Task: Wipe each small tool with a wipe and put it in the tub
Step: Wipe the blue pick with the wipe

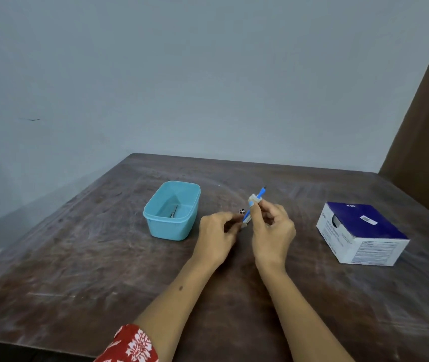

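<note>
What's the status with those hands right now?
Left hand holds blue tool low; right hand pinches wipe around it. Tub holds one metal tool. Nothing blocking.

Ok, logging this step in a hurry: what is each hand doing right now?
Left hand: closed on the lower end of the blue tool.
Right hand: closed, pinching a white wipe around the blue tool.

A: So we've got the tub (171,210) sitting on the table (77,257) just left of our left hand (214,237), one small tool (173,211) inside.

B: Yep, and the box (362,232) sits well right of our right hand (272,231).
</note>
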A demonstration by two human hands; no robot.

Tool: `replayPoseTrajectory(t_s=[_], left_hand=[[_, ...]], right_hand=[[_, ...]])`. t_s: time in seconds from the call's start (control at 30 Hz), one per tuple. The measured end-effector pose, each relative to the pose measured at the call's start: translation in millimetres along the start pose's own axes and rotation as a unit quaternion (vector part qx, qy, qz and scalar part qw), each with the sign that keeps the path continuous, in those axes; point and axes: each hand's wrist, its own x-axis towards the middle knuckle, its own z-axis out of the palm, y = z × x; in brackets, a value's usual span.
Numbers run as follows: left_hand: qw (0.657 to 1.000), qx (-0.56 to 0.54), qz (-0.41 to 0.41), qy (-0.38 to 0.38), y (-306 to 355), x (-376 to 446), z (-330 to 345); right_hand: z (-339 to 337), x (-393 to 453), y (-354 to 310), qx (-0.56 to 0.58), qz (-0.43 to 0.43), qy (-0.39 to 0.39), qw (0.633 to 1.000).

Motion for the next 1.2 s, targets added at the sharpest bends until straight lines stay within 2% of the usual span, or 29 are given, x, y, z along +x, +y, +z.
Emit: replayPoseTrajectory(t_s=[0.1, 0.2, 0.3, 0.4, 0.47, 0.67, 0.83, 0.97, 1.07, 1.2], left_hand=[[1.0, 0.021, 0.012, 0.014, -1, 1, 0], [0.999, 0.025, 0.026, 0.018, -2, 2, -1], [1.0, 0.018, 0.003, 0.024, -1, 1, -1], [0.995, 0.004, -0.01, 0.101, 3, 2, -3], [0.99, -0.023, 0.017, 0.135, 5, 3, -5], [0.994, 0.002, 0.059, 0.091, 7, 0, -8], [0.996, 0.029, 0.062, 0.061, 4, 1, -8], [0.997, -0.011, 0.063, 0.034, 10, -1, -11], [0.998, -0.019, 0.051, 0.039, 9, -1, -13], [0.998, 0.036, 0.036, 0.044, 9, -1, -11]], right_hand=[[1, 0, 2, 0.007, 0.01, -0.008, 1.0], [2, 0, 6, -0.032, 0.005, -0.039, 0.999], [1, 0, 10, -0.072, -0.005, -0.058, 0.996], [0, -1, 10, -0.107, -0.047, -0.062, 0.991], [-1, -2, 9, -0.126, -0.075, -0.068, 0.987], [-2, -3, 11, -0.159, -0.117, -0.115, 0.974], [-2, -2, 11, -0.155, -0.109, -0.11, 0.976], [-3, -2, 11, -0.168, -0.123, -0.124, 0.97], [-4, -3, 12, -0.192, -0.146, -0.143, 0.96], [-4, -3, 13, -0.226, -0.158, -0.124, 0.953]])
